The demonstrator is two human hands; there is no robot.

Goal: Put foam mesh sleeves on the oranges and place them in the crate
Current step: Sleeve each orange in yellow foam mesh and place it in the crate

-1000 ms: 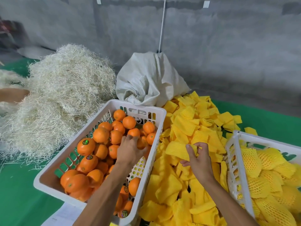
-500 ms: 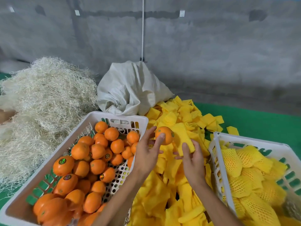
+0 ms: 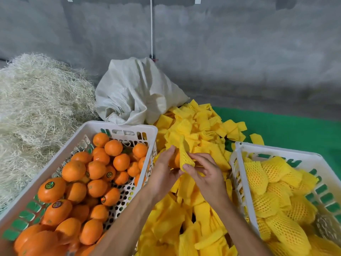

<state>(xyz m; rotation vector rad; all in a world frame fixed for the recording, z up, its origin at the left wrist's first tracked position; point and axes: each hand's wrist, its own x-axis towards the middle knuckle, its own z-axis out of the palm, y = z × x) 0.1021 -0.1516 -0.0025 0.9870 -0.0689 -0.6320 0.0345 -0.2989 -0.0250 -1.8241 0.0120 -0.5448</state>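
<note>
The likeliest slip here is the orange (image 3: 176, 159) squirting out of the half-fitted foam sleeve (image 3: 185, 156): the mesh covers only its right side, so a hard tug could tear the foam or push the fruit free to drop into the pile of loose sleeves (image 3: 199, 133) below. A second risk, as I judge it, is the sleeve bunching at the mouth and leaving the fruit half bare. The left hand (image 3: 163, 174) curls around the orange from the left, fingers on top and thumb underneath, so only a sliver of peel shows between hand and mesh. The right hand (image 3: 206, 174) pinches the lower edge of the sleeve between thumb and fingers, just right of the fruit, and the sleeve's free end sticks up above both hands. All of this sits over the pile of loose sleeves, between the left crate (image 3: 118, 126) of bare oranges and the right crate (image 3: 276, 150), which already holds sleeved oranges (image 3: 273, 193), where this one should go
</note>
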